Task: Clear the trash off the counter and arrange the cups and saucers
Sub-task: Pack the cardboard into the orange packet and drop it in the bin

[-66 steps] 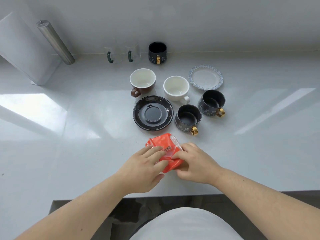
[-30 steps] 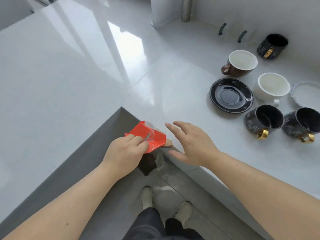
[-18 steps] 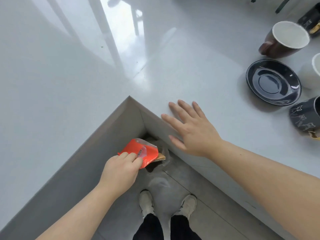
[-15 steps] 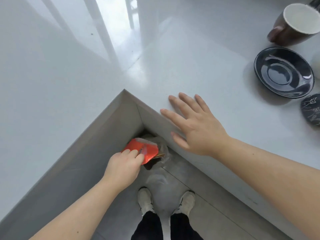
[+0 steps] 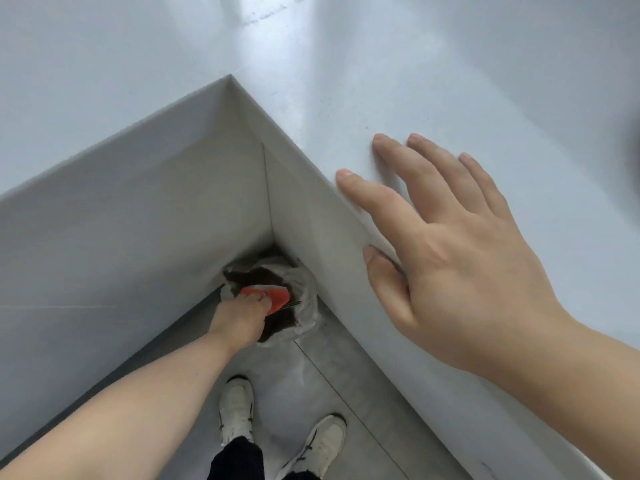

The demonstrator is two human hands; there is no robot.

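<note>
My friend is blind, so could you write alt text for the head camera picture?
A person's left hand lowers an orange wrapper into a bag-lined bin on the floor in the counter's inner corner. The right hand rests open on the white counter.

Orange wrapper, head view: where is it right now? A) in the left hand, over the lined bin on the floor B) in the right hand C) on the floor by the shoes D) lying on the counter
A: the left hand grips the orange wrapper at the mouth of the bin in the floor corner, while the right hand rests open on the counter edge.
</note>
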